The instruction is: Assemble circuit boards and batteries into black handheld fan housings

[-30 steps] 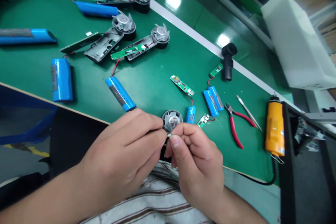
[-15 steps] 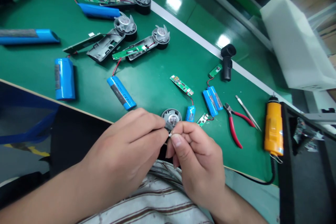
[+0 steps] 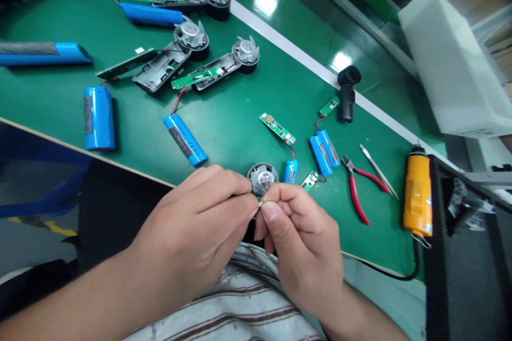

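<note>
Both hands meet at the table's front edge, fingertips almost touching. My right hand (image 3: 302, 242) is closed, its thumb and forefinger pinching a tiny white piece (image 3: 260, 204), perhaps a connector; its kind is too small to tell. My left hand (image 3: 196, 218) is closed too, its fingers pressed together against the same spot; what they hold is hidden. Just beyond the fingertips shows a small round fan (image 3: 262, 178) with grey blades, its lower part covered by my hands. A small blue battery (image 3: 290, 171), wired to a green circuit board (image 3: 277, 129), lies behind my right hand.
Opened fan housings (image 3: 162, 69) with boards and blue batteries (image 3: 185, 139) lie at the left. Toward the right are paired blue batteries (image 3: 321, 154), a black fan casing (image 3: 347, 94), red-handled cutters (image 3: 353, 189), tweezers (image 3: 378, 170) and a yellow electric screwdriver (image 3: 418, 192).
Almost nothing differs. The fingertips have shifted very slightly around the tiny white piece, and the whole view has moved a little.
</note>
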### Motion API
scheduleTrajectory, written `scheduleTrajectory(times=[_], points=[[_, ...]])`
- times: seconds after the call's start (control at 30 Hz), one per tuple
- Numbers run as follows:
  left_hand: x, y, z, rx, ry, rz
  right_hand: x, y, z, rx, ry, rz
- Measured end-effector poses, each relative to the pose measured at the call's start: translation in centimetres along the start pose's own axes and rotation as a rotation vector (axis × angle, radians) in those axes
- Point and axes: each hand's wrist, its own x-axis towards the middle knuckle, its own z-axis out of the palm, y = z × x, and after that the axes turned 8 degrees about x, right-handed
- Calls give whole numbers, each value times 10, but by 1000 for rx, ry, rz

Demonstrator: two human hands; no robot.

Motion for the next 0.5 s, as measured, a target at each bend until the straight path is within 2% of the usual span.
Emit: scheduleTrajectory(times=[0.13, 0.33, 0.5], points=[[-1, 0, 1, -13, 25, -20, 0, -1, 1, 30, 2, -6], [-1, -3, 5, -7, -2, -54, 0, 0, -2, 103, -10, 39], [4, -4, 5, -36, 52, -5, 3, -3, -3, 120, -26, 63]])
